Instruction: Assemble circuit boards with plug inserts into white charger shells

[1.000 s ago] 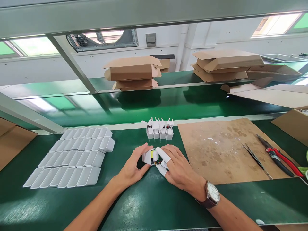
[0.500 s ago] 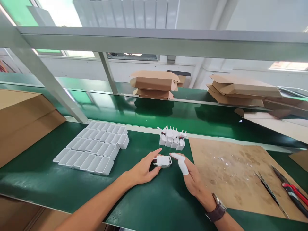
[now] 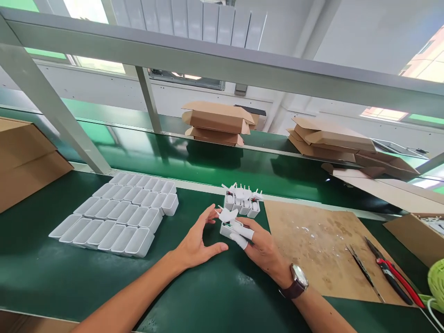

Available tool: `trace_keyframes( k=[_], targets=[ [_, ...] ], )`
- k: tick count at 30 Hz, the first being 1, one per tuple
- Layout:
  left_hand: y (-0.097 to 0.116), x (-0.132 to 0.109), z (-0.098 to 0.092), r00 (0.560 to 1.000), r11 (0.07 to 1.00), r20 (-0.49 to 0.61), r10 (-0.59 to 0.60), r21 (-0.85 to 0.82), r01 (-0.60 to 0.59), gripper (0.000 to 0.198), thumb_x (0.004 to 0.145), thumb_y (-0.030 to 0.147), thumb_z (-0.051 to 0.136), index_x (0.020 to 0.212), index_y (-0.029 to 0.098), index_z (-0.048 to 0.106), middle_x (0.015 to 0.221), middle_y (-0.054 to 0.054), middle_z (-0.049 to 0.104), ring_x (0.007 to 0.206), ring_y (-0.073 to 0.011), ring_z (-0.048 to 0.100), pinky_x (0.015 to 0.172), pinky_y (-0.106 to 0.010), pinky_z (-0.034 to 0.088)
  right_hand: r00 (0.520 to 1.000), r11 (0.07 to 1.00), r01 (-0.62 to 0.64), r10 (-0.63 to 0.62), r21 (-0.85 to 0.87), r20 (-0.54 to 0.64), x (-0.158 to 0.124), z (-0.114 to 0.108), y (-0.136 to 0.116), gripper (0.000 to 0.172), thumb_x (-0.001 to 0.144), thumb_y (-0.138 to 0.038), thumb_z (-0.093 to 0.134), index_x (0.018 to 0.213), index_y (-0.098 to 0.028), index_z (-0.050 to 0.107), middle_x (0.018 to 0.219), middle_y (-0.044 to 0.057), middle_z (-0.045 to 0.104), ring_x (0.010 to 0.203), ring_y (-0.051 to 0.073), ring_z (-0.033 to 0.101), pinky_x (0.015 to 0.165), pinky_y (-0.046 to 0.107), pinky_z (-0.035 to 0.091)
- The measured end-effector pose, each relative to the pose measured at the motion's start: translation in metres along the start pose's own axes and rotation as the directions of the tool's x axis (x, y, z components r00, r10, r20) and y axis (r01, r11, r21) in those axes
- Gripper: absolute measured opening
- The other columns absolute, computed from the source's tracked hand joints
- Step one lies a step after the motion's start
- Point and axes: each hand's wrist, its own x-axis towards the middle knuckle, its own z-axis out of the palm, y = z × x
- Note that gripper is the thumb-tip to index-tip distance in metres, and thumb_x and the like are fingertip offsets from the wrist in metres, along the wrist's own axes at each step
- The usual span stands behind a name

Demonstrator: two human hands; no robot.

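Observation:
A small white plastic housing (image 3: 226,230) is gripped by my right hand (image 3: 258,245), whose thumb and a finger wear white finger cots. A white cover-like piece (image 3: 228,214) with thin prongs sits tilted up over its top, and a bit of green shows inside. My left hand (image 3: 197,240) is just left of the housing, thumb and fingers apart; its fingertips come close to the prongs, and I cannot tell whether they touch. Beyond my hands stands a row of similar filled housings (image 3: 242,203) with white pronged pieces on top.
Rows of open white housings (image 3: 114,217) lie on the green table (image 3: 208,296) at left. At right, brown paper (image 3: 312,249) carries tweezers (image 3: 364,268) and red-handled pliers (image 3: 391,273). Cardboard boxes (image 3: 215,118) sit on the back shelf; another carton (image 3: 27,159) is far left.
My right hand has moved left and closed on the housing. My left hand has let go of it and opened. The white cover piece has tilted up. The view has turned slightly right.

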Motion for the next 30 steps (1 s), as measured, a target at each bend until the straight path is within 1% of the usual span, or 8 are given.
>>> trace_keyframes(
  k=[4, 9, 11, 13, 17, 22, 27, 30],
  targets=[
    [0.005, 0.002, 0.0, 1.0, 0.999, -0.004, 0.008, 0.042, -0.007, 0.098, 0.08, 0.046, 0.082, 0.157, 0.03, 0.022, 0.146, -0.015, 0.056, 0.128, -0.0304, 0.062, 0.104, -0.049, 0.056, 0.998, 0.997, 0.021, -0.026, 0.081, 0.061, -0.003, 0.014, 0.003, 0.027, 0.103, -0.02, 0.051, 0.127, -0.026, 0.062, 0.12, 0.01, 0.069, 0.105, 0.021, 0.07, 0.086, 0.033, 0.062],
    [0.01, 0.005, 0.001, 0.999, 0.986, 0.003, -0.032, 0.165, 0.031, 0.044, 0.097, 0.031, 0.061, 0.139, 0.027, 0.049, 0.123, -0.008, 0.066, 0.106, -0.02, 0.069, 0.093, -0.037, 0.06, 1.0, 0.999, -0.024, 0.024, 0.031, 0.009, -0.011, 0.023, 0.005, 0.029, 0.105, -0.025, 0.052, 0.134, -0.023, 0.052, 0.123, 0.012, 0.067, 0.109, 0.023, 0.07, 0.088, 0.036, 0.063],
    [0.011, 0.005, 0.0, 1.0, 0.987, 0.009, -0.012, 0.16, 0.011, 0.035, 0.098, 0.026, 0.057, 0.133, 0.026, 0.053, 0.118, -0.007, 0.065, 0.101, -0.0178, 0.069, 0.089, -0.033, 0.061, 1.0, 1.0, -0.015, 0.014, 0.025, 0.009, -0.012, 0.023, 0.005, 0.03, 0.105, -0.025, 0.052, 0.135, -0.023, 0.05, 0.123, 0.013, 0.066, 0.11, 0.023, 0.069, 0.089, 0.038, 0.062],
    [0.012, 0.007, 0.0, 1.0, 0.988, 0.011, 0.009, 0.156, -0.011, 0.033, 0.098, 0.025, 0.058, 0.13, 0.026, 0.054, 0.116, -0.007, 0.065, 0.099, -0.017, 0.068, 0.086, -0.031, 0.061, 0.999, 0.999, 0.0, -0.001, 0.032, 0.035, -0.012, 0.022, 0.004, 0.026, 0.106, -0.024, 0.05, 0.132, -0.022, 0.052, 0.119, 0.012, 0.067, 0.106, 0.023, 0.069, 0.086, 0.038, 0.062],
    [0.015, 0.009, -0.001, 1.0, 0.987, 0.023, 0.013, 0.161, -0.016, 0.029, 0.097, 0.024, 0.058, 0.126, 0.025, 0.056, 0.111, -0.006, 0.065, 0.096, -0.0171, 0.067, 0.082, -0.031, 0.061, 0.997, 0.998, -0.062, 0.063, -0.014, 0.052, -0.011, 0.021, 0.002, 0.026, 0.104, -0.024, 0.051, 0.13, -0.02, 0.051, 0.115, 0.013, 0.067, 0.095, 0.023, 0.07, 0.078, 0.037, 0.063],
    [0.015, 0.01, -0.001, 0.999, 0.988, 0.035, -0.01, 0.155, 0.004, 0.027, 0.096, 0.026, 0.057, 0.123, 0.024, 0.057, 0.105, -0.005, 0.066, 0.091, -0.0172, 0.067, 0.08, -0.032, 0.061, 0.989, 0.996, -0.067, 0.075, -0.06, 0.126, -0.009, 0.02, -0.001, 0.026, 0.102, -0.019, 0.051, 0.127, -0.02, 0.057, 0.11, 0.011, 0.066, 0.095, 0.023, 0.067, 0.08, 0.037, 0.061],
    [0.005, 0.008, -0.001, 0.994, 0.984, 0.043, -0.098, 0.156, 0.091, 0.032, 0.097, 0.031, 0.057, 0.127, 0.024, 0.055, 0.106, -0.005, 0.069, 0.093, -0.0185, 0.069, 0.086, -0.036, 0.062, 0.985, 0.98, -0.171, 0.168, 0.1, 0.034, -0.007, 0.02, 0.001, 0.024, 0.101, -0.029, 0.057, 0.124, -0.023, 0.061, 0.107, 0.009, 0.067, 0.091, 0.021, 0.067, 0.079, 0.035, 0.061],
    [0.001, 0.004, 0.0, 0.995, 0.984, 0.023, -0.099, 0.153, 0.094, 0.052, 0.092, 0.038, 0.067, 0.138, 0.027, 0.047, 0.109, -0.004, 0.07, 0.093, -0.0189, 0.071, 0.088, -0.038, 0.062, 0.966, 0.928, -0.251, 0.258, 0.276, 0.011, -0.006, 0.023, 0.0, 0.022, 0.098, -0.032, 0.059, 0.116, -0.022, 0.066, 0.114, 0.01, 0.066, 0.099, 0.023, 0.067, 0.084, 0.039, 0.06]
  ],
)
